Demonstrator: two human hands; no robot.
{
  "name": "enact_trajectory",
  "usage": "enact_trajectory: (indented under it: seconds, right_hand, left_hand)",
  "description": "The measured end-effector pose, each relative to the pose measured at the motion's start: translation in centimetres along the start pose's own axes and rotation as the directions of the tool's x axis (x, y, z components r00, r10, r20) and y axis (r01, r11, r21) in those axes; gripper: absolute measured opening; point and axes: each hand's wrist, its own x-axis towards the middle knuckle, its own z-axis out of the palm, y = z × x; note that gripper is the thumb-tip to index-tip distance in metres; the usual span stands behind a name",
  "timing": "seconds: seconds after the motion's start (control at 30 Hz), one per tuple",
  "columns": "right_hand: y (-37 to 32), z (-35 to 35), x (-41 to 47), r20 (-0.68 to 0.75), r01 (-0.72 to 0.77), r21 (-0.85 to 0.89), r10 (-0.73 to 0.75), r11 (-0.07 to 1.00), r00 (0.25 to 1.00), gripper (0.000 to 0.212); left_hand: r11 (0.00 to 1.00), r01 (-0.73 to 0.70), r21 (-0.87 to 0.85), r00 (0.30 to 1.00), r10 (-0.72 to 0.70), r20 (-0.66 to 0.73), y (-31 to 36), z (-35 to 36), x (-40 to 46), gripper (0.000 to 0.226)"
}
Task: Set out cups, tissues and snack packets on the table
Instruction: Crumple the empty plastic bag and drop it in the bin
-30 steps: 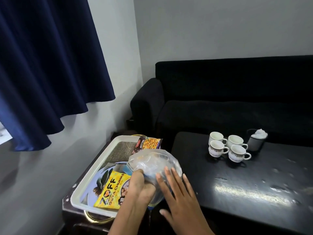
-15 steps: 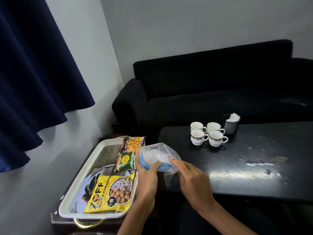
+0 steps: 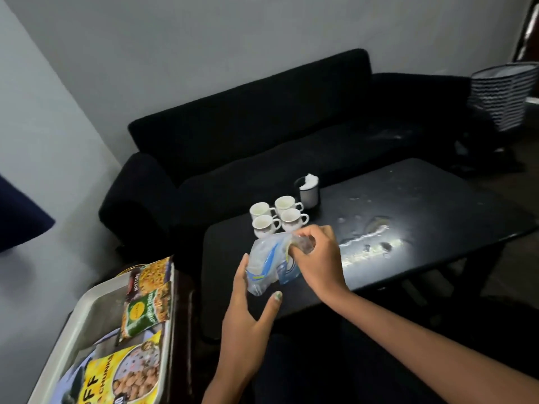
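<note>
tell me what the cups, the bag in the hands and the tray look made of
Cups: likely glazed ceramic; white, glossy, small printed motifs on the sides.
Bag: thin clear plastic film with blue print; it crumples and shows the fingers through it where the right hand pinches it.
Tray: white, smooth, rounded rim; probably plastic or melamine, though enamelled metal cannot be ruled out.

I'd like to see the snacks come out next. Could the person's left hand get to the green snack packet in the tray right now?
Probably yes. The left hand is open beside the clear bag, and the green snack packet lies uncovered on top in the white tray, with nothing between them.
</note>
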Motion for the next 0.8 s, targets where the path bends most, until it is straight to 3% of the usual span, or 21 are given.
enact_trajectory:
  seconds: [0.23, 0.43, 0.67, 0.8]
  right_hand:
    - [2.3, -4.9, 1.4, 0.005, -0.09, 0.02, 0.09, 0.996, 0.996, 0.013]
    - [4.8, -9.6, 1.2, 0.019, -0.103, 0.019, 0.102, 0.995, 0.995, 0.019]
    - [8.6, -16.6, 0.4, 0.015, -0.131, -0.052, 0.132, 0.99, 0.991, 0.026]
    - [11.1, -21.3, 0.8, 0.013, -0.127, -0.087, 0.129, 0.988, 0.992, 0.032]
  left_hand:
    - [1.0, 0.007, 0.015, 0.989, -0.009, 0.15, 2.2, 8.6, 0.2, 0.098]
    - [0.998, -0.048, 0.028, 0.956, 0.038, 0.292, 4.1, 15.2, 1.1, 0.101]
    - [0.988, -0.146, 0.044, 0.912, 0.117, 0.392, 6.1, 23.2, 0.5, 0.079]
    - [0.988, -0.148, 0.033, 0.874, 0.115, 0.472, 6.8, 27.4, -0.2, 0.087]
